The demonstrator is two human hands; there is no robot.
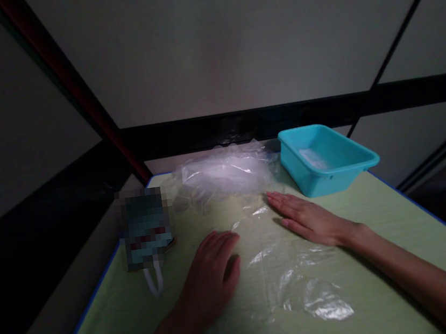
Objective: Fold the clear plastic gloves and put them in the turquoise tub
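Observation:
A thin, clear plastic bag or sheet [293,272] lies spread over the table, crinkled and shiny toward its near right part. My right hand [306,217] rests flat at its upper right edge, fingers stretched out and thumb a little apart. On the left side, my left hand [213,271] is lightly curved over the plastic, with a gap between thumb and fingers and nothing held. Whether its fingertips touch the plastic I cannot tell. Beyond both hands sits a loose heap of clear plastic [228,174], possibly disposable gloves or bags, whitish in the middle.
A turquoise plastic basin [322,176] stands at the back right with a pale label inside. At the left edge is a pixelated object [146,228] with a white strap [154,278]. The pale green table [115,315] has blue edging; a panelled wall [233,52] rises behind it.

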